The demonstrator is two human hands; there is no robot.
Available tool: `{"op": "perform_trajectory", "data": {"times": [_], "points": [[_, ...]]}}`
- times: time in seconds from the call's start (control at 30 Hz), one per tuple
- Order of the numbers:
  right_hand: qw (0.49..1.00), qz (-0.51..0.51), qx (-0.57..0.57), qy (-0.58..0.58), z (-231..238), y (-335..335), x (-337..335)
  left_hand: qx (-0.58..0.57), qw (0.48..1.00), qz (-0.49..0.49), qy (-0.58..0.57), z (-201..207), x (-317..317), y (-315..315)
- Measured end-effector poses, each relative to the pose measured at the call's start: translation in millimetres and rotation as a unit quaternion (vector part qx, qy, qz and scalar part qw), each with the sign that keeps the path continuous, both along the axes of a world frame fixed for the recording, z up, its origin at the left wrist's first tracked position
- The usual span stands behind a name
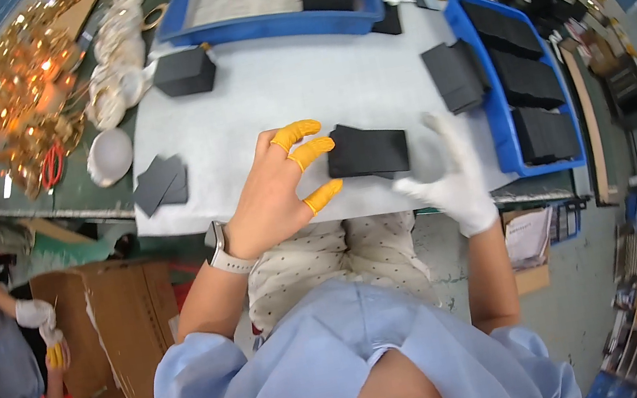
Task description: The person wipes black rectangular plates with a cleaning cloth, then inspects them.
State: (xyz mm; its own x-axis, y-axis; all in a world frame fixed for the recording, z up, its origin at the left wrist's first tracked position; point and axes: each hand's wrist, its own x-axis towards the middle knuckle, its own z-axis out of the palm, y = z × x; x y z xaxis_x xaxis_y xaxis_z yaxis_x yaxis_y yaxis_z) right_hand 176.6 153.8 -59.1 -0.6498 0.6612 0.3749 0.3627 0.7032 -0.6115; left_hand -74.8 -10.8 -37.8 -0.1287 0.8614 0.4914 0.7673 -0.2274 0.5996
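A small pile of black rectangular cards (368, 152) lies on the white-covered table in front of me, its pieces slightly out of line. Just left of it, my left hand (271, 194) hovers with fingers apart, yellow finger cots on the thumb and two fingers. On the pile's other side is my right hand (451, 180), in a white glove, its thumb and fingers spread and somewhat blurred. Neither hand holds anything. Loose black cards (160, 182) lie fanned at the left edge, and a neat black stack (185, 72) stands farther back.
A blue tray (272, 31) with paper and black cards sits at the back. Another blue tray (500, 111) of black stacks stands right, beside a leaning stack (455, 76). Gold metal parts (18, 90) crowd the far left. A cardboard box (125, 310) and a co-worker's gloved hand (35, 314) are at lower left.
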Motion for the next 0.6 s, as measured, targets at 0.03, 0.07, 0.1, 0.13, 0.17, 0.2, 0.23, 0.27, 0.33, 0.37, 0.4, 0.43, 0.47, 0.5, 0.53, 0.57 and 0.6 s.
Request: {"op": "perform_trajectory", "data": {"times": [0.03, 0.07, 0.1, 0.13, 0.17, 0.2, 0.23, 0.27, 0.33, 0.37, 0.4, 0.43, 0.47, 0.5, 0.53, 0.57, 0.6], "points": [[0.998, 0.014, 0.039, -0.041, 1, 5, -5, -0.033, 0.995, -0.016, 0.091, -4, 3, 15], [0.998, 0.002, 0.043, -0.04, 2, 9, -8, -0.028, 0.995, -0.027, 0.093, -5, 7, 27], [0.995, 0.029, -0.017, -0.091, 4, 13, -11, -0.084, 0.991, -0.048, 0.096, -5, 10, 37], [0.986, 0.057, -0.077, -0.139, 5, 18, -12, -0.14, 0.983, -0.066, 0.102, -4, 11, 47], [0.983, 0.066, -0.075, -0.152, 5, 23, -11, -0.171, 0.977, -0.073, 0.104, -2, 13, 53], [0.984, 0.061, -0.072, -0.149, 5, 28, -9, -0.167, 0.977, -0.078, 0.108, -1, 13, 59], [0.987, 0.073, -0.037, -0.137, 3, 31, -7, -0.177, 0.974, -0.068, 0.124, 0, 13, 63], [0.988, 0.085, -0.001, -0.125, 4, 34, -7, -0.186, 0.971, -0.058, 0.14, 1, 13, 66], [0.988, 0.088, 0.01, -0.128, 6, 37, -6, -0.184, 0.971, -0.06, 0.142, 3, 12, 70], [0.99, 0.088, 0.006, -0.109, 5, 38, -7, -0.183, 0.972, -0.057, 0.14, 3, 12, 71], [0.992, 0.088, 0.001, -0.091, 3, 39, -7, -0.183, 0.971, -0.058, 0.141, 5, 12, 72], [0.992, 0.087, 0.0, -0.091, 5, 39, -8, -0.188, 0.971, -0.059, 0.136, 8, 11, 73], [0.992, 0.089, 0.003, -0.087, 10, 39, -9, -0.192, 0.971, -0.06, 0.131, 9, 10, 73], [0.992, 0.091, 0.006, -0.083, 14, 38, -10, -0.192, 0.971, -0.059, 0.13, 8, 9, 72], [0.992, 0.092, 0.006, -0.082, 18, 37, -12, -0.195, 0.972, -0.051, 0.12, 7, 8, 72], [0.992, 0.089, -0.006, -0.086, 22, 35, -13, -0.197, 0.973, -0.041, 0.109, 7, 6, 71], [0.992, 0.087, -0.019, -0.089, 24, 34, -15, -0.196, 0.974, -0.038, 0.109, 7, 5, 70]]}}
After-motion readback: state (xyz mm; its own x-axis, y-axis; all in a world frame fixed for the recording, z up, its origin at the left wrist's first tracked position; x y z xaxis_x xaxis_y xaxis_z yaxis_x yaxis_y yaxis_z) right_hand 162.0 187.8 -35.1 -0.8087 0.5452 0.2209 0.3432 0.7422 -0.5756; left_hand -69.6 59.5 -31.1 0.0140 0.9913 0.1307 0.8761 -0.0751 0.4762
